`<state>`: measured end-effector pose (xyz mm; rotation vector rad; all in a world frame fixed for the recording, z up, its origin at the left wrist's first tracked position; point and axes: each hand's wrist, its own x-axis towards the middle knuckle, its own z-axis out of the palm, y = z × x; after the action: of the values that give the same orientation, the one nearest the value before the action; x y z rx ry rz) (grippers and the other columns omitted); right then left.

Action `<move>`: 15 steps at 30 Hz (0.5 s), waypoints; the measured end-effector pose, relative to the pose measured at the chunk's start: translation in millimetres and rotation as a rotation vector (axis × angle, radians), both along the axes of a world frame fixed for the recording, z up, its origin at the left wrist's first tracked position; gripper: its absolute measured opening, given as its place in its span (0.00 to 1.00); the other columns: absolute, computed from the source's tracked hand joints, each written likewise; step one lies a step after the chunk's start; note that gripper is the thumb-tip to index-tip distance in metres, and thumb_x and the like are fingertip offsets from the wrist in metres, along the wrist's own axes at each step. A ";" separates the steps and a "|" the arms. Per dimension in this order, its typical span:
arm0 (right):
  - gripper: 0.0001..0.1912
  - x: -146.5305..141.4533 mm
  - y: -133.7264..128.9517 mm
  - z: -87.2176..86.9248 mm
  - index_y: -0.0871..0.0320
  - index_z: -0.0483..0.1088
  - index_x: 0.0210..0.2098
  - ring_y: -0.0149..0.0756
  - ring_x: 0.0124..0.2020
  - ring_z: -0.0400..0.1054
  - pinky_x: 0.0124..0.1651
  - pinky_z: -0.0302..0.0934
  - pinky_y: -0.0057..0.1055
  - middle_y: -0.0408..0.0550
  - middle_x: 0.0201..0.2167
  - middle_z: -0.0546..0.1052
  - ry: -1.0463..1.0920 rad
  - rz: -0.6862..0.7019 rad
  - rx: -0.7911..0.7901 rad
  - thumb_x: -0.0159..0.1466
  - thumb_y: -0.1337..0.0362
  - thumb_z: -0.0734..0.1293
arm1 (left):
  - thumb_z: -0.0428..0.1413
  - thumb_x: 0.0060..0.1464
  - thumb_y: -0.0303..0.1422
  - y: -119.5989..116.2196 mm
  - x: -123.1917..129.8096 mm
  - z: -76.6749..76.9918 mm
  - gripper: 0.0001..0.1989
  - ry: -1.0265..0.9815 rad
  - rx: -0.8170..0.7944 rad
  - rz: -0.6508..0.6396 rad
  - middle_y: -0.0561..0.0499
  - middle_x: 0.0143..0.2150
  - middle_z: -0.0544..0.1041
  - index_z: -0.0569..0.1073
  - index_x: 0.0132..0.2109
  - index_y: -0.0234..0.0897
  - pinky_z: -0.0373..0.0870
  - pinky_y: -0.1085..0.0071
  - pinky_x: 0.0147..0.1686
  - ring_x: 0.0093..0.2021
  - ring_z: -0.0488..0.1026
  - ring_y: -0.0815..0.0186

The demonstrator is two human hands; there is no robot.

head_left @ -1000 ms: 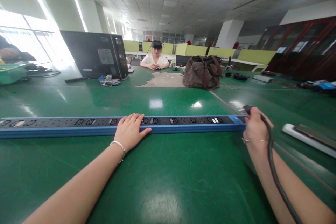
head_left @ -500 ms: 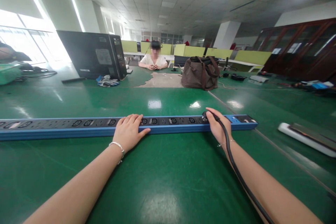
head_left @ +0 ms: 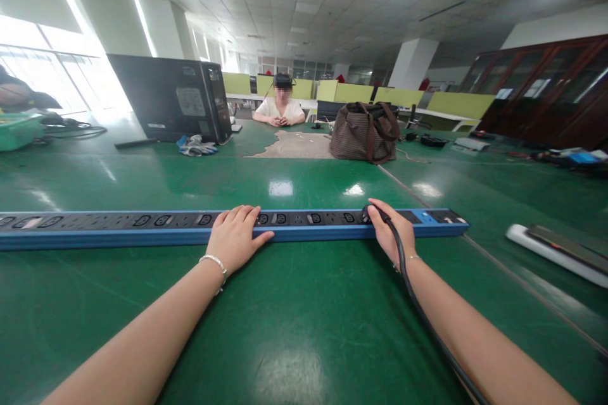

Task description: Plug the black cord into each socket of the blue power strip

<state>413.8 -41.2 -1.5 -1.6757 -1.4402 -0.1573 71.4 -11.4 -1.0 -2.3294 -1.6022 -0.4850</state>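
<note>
A long blue power strip [head_left: 304, 234] with a black socket face lies across the green table in front of me. My left hand [head_left: 236, 231] grips it near the middle, fingers over its top and thumb along the front side. Toward the strip's right end, my right hand [head_left: 393, 231] is closed round a black plug [head_left: 365, 213], with the plug's face at the sockets. Whether its pins sit in a socket is hidden. From the plug a thick black cable [head_left: 418, 313] runs down over my right forearm.
A white power strip [head_left: 555, 256] with a dark flat object on it lies at right. Farther back stand a black computer case [head_left: 166, 101], gloves [head_left: 197, 145], a brown bag [head_left: 363, 133] and a green basket [head_left: 19, 131]. Another person [head_left: 279, 107] sits across the table.
My right hand has shifted slightly left along the strip with the plug. My left hand keeps its place on the strip. The whole view has moved a little.
</note>
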 end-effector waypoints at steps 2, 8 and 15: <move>0.21 -0.6 0.1 -0.1 0.50 0.73 0.47 0.42 0.46 0.71 0.50 0.64 0.37 0.46 0.44 0.78 -0.010 -0.004 0.000 0.62 0.49 0.59 | 0.43 0.55 0.53 0.0 0.1 -0.1 0.32 0.002 0.002 0.000 0.42 0.57 0.69 0.64 0.58 0.37 0.56 0.56 0.56 0.57 0.64 0.54; 0.21 -2.1 -0.4 1.6 0.50 0.73 0.47 0.43 0.46 0.71 0.49 0.64 0.37 0.47 0.45 0.77 -0.018 -0.033 -0.033 0.62 0.49 0.59 | 0.43 0.55 0.53 -0.5 0.0 -0.1 0.32 0.002 0.007 -0.010 0.42 0.57 0.69 0.64 0.58 0.36 0.57 0.56 0.55 0.57 0.64 0.54; 0.21 -0.6 0.3 -0.4 0.51 0.73 0.46 0.42 0.45 0.72 0.48 0.64 0.36 0.47 0.44 0.78 -0.031 -0.018 0.007 0.62 0.48 0.59 | 0.44 0.56 0.52 -0.4 -0.1 0.0 0.31 0.005 0.016 -0.006 0.43 0.57 0.70 0.64 0.58 0.36 0.57 0.57 0.55 0.57 0.64 0.54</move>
<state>413.2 -40.9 -1.9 -1.6872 -1.4464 -0.1987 71.3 -11.8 -0.9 -2.3232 -1.5833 -0.4908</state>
